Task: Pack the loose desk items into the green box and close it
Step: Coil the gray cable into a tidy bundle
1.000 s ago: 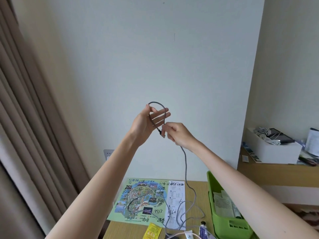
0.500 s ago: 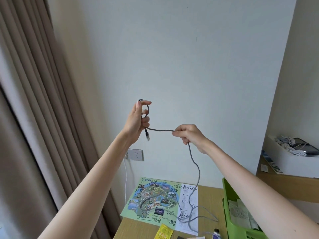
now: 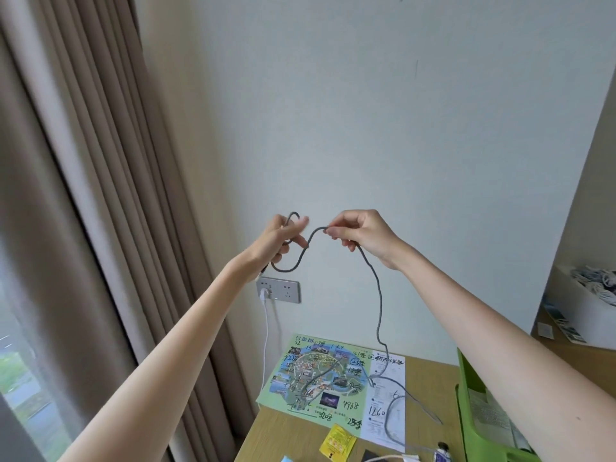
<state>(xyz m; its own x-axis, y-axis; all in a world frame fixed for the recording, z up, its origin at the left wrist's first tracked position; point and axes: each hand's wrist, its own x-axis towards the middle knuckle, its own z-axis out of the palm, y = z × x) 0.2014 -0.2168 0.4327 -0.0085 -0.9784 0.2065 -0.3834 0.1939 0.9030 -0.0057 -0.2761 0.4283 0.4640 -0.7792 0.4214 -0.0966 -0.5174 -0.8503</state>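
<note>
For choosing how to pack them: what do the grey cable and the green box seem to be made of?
The thin grey cable looks braided fabric, matte: speckled weave, limp curves. The green box looks like moulded plastic, smooth, slightly glossy: uniform colour, rounded rim.

A pale wall (image 3: 366,128) rises behind the wooden bench (image 3: 430,378); beige curtains (image 3: 100,195) hang left of the wall socket (image 3: 278,289).

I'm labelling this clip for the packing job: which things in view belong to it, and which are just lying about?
Part of the job:
- long grey braided cable, held up by left hand and right hand
- green plastic box
- colourful illustrated paper map
- small yellow sachet

Lying about:
- white wall socket with white plug
- beige pleated curtain
- white box of cables on the shelf
</note>
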